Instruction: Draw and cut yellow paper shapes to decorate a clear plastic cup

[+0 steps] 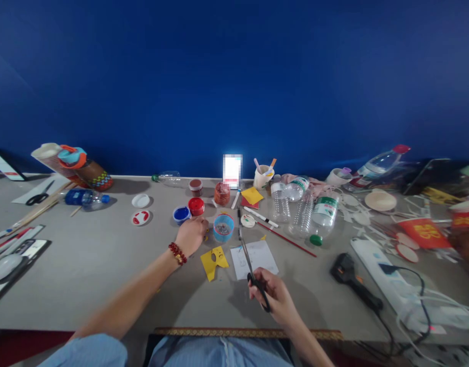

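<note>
My right hand (270, 295) grips the black handles of a pair of scissors (247, 257), whose blades point away from me over a white sheet of paper (270, 261). My left hand (191, 236), with a beaded bracelet on its wrist, is closed low over the table by the red paint pot (196, 206) and blue paint pot (181, 214). Small yellow bits show at its fingertips; what they hold I cannot make out. A blue-rimmed clear cup (223, 227) stands just right of that hand. Between my hands lies a cut yellow paper (210, 263) with dark drawn marks.
Several clear plastic bottles (304, 211) stand and lie to the right, near a long red brush (286, 238). Farther right are a black corded tool (356, 281) and a white power strip (387, 278). Paint-smeared lid (140, 218) and blue-labelled bottle (83, 198) lie left.
</note>
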The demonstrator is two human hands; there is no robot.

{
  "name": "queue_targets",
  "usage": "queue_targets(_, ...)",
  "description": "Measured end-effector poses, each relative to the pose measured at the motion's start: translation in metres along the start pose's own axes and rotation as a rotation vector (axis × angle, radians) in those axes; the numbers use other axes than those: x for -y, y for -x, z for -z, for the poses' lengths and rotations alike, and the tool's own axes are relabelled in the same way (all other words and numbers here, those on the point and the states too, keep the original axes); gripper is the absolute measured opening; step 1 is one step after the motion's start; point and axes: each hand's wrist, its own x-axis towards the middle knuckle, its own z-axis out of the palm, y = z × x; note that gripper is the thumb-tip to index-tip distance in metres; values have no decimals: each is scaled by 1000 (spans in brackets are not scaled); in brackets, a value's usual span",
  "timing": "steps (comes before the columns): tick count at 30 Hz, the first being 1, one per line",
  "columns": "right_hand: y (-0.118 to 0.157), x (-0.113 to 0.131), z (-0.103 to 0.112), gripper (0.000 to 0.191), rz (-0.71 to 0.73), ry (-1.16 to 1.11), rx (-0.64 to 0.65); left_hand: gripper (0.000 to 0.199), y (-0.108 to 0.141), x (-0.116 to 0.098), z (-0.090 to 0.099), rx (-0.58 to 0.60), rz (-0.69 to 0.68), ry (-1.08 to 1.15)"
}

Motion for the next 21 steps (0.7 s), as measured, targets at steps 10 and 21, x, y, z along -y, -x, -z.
queue_targets(10,1,-3,1,47,3,-10,-3,28,10,6,4,-54,28,53)
queue_targets(21,4,-4,2,48,1,-3,-14,41,60,-33,-3,-99,-90,183)
